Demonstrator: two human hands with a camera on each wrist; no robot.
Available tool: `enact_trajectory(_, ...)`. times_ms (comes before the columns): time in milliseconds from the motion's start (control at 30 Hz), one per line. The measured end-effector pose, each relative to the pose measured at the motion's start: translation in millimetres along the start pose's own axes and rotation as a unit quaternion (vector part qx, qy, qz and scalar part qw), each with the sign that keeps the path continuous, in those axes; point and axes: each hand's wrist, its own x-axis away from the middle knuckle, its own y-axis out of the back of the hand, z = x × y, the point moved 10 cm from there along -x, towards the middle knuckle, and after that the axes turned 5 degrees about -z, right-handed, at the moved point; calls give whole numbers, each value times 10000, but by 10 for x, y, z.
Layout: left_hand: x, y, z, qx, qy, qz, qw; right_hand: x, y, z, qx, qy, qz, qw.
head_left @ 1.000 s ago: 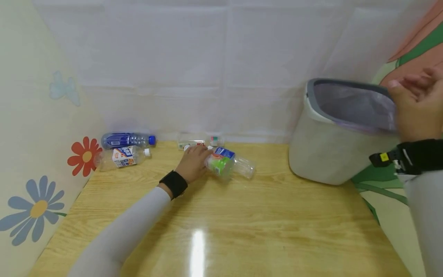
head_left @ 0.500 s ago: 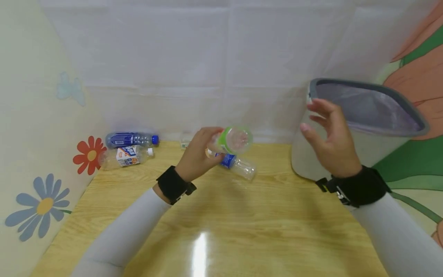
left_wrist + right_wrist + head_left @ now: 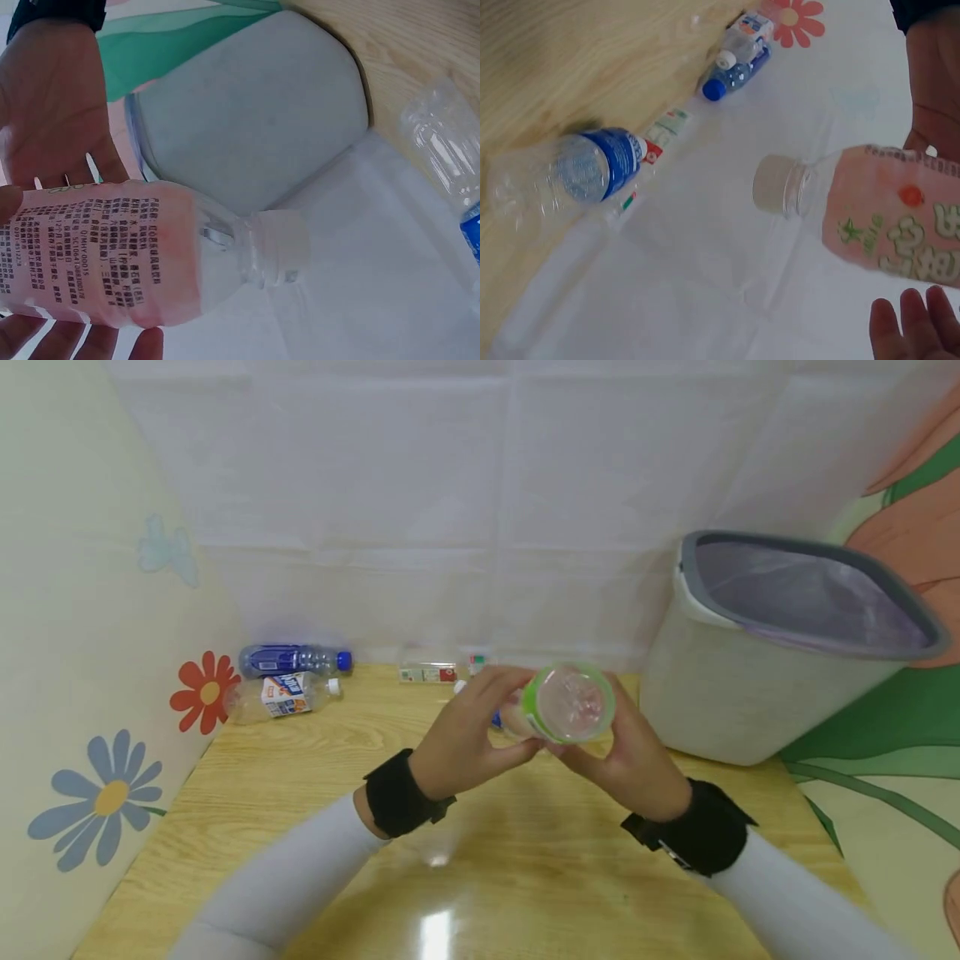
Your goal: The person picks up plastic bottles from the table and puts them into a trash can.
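In front of me a person is holding a pink-labelled bottle (image 3: 573, 703) above the bench (image 3: 570, 877), its green-edged base facing them and its white cap pointing away. The left grip (image 3: 471, 732) is clamping the bottle; the right grip (image 3: 639, 758) is curving about its other side, fingers spread, and I cannot tell how firmly they are touching. That right grip is standing between the bottle and the grey bin (image 3: 750, 693), whose lined mouth is gaping on the right. Behind the grips a clear blue-labelled bottle (image 3: 615, 161) is lying on the bench, mostly hidden from above. Farther back, a clear bottle with a red-and-green label (image 3: 427, 672) is lying by the white sheet (image 3: 375, 485). Towards the flower-painted wall (image 3: 82, 635), a blue-capped bottle (image 3: 292, 660) and a white-capped bottle with an orange-and-blue label (image 3: 285, 695) are lying side by side.
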Motion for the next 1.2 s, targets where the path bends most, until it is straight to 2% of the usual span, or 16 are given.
enact_trajectory(133,39,-58,-101,-234,-100,63,9997,45,-78,3,-409,-127,40,9991)
enact_trajectory(267,62,-100,-148,-311,-184,109,9993,71,-83,4,-465,-136,-99,9988)
enact_trajectory(533,75,-129,-103,-311,-76,107,9994,82,-64,-26,-263,-240,-134,9993)
enact_trajectory(633,74,-131,-65,-373,-47,44,9993,59,-35,0,-80,-15,-129,9999)
enact_trajectory(733,55,-145,13,-454,-3,0,9990,12,66,48,53,239,-315,9992)
enact_trajectory(800,46,-169,110,-558,65,20,9984,-36,179,93,231,346,-516,9978)
enact_trajectory(867,45,-213,253,-666,211,149,9974,-86,315,125,240,267,-723,9967)
enact_trajectory(1000,94,-360,686,-1059,714,659,9896,-179,657,183,608,118,-1136,9916)
enact_trajectory(1100,183,-536,1095,-1371,1122,1296,9756,-244,970,180,746,57,-1482,9861)
enact_trajectory(1200,343,-730,1489,-1568,1445,1961,9571,-322,1324,130,193,71,-1907,9814)
